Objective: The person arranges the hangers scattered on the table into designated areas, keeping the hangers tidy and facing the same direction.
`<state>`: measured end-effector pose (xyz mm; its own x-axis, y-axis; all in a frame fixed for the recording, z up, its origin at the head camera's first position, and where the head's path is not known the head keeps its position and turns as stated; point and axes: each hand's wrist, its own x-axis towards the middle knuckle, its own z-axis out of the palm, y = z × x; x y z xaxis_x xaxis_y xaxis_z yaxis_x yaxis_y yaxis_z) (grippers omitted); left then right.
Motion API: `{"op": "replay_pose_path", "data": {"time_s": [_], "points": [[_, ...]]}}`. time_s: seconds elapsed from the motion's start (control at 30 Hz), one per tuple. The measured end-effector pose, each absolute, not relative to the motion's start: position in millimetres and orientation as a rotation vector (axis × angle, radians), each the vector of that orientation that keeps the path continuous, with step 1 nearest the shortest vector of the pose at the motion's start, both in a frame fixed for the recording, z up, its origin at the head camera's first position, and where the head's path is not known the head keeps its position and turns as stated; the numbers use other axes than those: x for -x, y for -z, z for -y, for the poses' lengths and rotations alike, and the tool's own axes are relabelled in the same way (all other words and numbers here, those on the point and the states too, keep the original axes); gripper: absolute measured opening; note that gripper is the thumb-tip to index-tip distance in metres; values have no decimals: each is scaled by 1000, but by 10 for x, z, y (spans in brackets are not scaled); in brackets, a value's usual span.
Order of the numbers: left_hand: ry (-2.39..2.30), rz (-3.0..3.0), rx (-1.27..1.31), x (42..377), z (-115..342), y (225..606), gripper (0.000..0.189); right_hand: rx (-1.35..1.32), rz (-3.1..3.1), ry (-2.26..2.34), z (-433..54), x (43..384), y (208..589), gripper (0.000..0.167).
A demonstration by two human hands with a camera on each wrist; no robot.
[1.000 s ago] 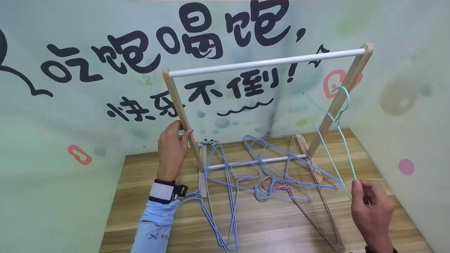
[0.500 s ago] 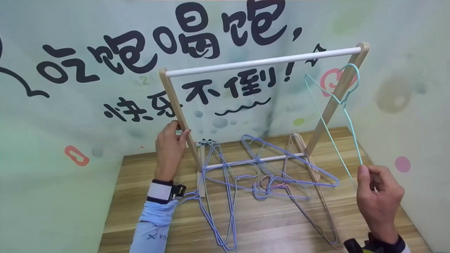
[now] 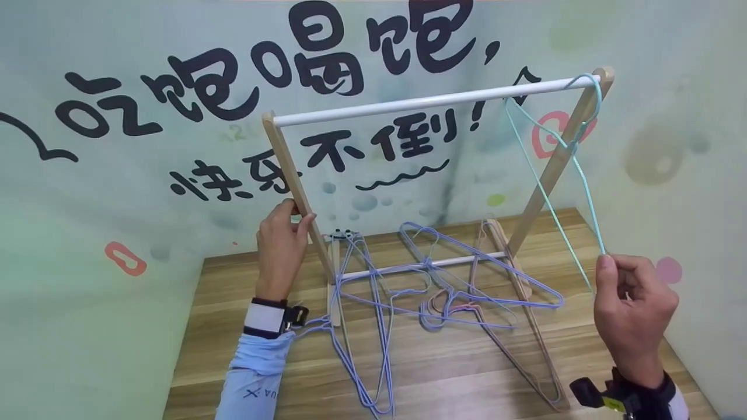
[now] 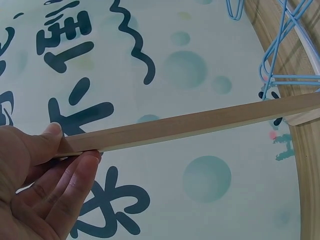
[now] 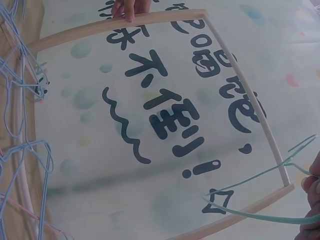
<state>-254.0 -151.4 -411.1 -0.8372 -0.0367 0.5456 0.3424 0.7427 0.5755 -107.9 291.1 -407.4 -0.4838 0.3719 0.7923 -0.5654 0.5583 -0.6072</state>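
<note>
In the head view my left hand [image 3: 281, 251] grips the left wooden post [image 3: 290, 169] of a small clothes rack. The left wrist view shows the thumb and fingers pinching that post [image 4: 200, 120] from both sides. My right hand [image 3: 636, 318] pinches one end of a mint-green wire clothes hanger [image 3: 592, 204], held up on its side. The hanger's hook overlaps the right end of the white top rod [image 3: 432, 102], close to the right post [image 3: 548, 175]. Part of the right hand [image 5: 312, 200] shows at the right wrist view's edge, with the hanger [image 5: 280, 218] extending from it.
Several blue and brownish wire hangers [image 3: 429, 263] lie tangled over the rack's lower white rod [image 3: 467, 261] and the wood-grain tabletop [image 3: 443, 373]. Behind stands a pale wall [image 3: 146, 175] with large black lettering; side walls close in left and right.
My right hand has risen and moved slightly right, lifting the green hanger until its hook reaches the top rod. My left hand stays on the left post.
</note>
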Motion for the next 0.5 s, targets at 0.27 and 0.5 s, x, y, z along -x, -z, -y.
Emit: {"op": "replay_pose_path", "data": {"time_s": [0.27,0.5], "points": [[953,2412,229,2548,1505,4113,24,-124,1714,-1107,-2915,1117,3956,21],[955,2404,227,2542,1517,4118,22,-120,1716,-1080,-2882,1145,3853,20]]}}
